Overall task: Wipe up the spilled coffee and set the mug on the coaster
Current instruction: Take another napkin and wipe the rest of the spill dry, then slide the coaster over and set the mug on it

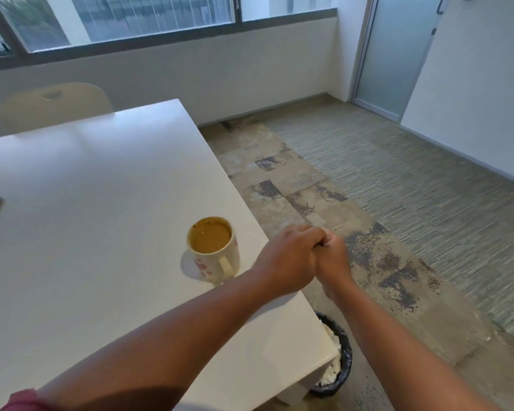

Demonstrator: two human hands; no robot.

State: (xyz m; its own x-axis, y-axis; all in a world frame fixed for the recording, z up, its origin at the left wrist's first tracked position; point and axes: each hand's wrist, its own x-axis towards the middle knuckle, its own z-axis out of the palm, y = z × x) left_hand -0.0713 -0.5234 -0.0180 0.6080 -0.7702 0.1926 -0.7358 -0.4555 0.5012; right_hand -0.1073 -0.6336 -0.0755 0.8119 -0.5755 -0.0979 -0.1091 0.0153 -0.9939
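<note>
Both hands meet past the table's (101, 188) right edge, left hand (285, 259) and right hand (331, 256) curled against each other; whether they hold anything I cannot tell. Just beside the left wrist, the mug (212, 252) stands nearly full near that edge, so a careless forearm could tip it. No coaster shows. A bin (337, 360) with white tissue sits below the corner.
</note>
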